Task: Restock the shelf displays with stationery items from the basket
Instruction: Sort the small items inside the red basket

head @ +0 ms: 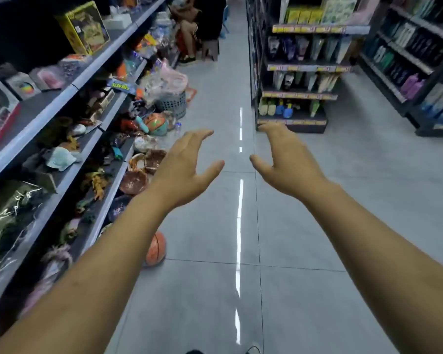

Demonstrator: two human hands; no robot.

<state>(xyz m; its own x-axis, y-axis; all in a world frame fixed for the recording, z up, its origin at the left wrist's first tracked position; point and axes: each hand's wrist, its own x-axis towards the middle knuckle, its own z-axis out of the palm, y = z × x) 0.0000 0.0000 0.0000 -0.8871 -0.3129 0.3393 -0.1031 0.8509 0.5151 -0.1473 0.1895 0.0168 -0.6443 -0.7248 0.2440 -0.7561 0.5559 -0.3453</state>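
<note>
1. Floor (317, 226) under the left hand (187, 164) and right hand (289, 162): pale grey tiles with a white streak of light
2. Ball (156, 249) below the left hand: orange with dark lines
3. Basket (172, 104) beyond the left hand: grey, dotted with small holes
4. Box (83, 28) high to the left of the left hand: yellow
5. Price strips (299, 95) beyond the right hand: yellow
6. Bowls (133, 181) just left of the left hand: brown

It is a shop: a tiled floor (330, 213) runs as an aisle between long tiered shelving. The left shelves (49, 108) carry boxed and bagged toys (83, 28), the end rack (296, 127) shows packaged goods above yellow price strips (308, 29), and the right shelves (391, 83) hold bottles (411, 84)
</note>
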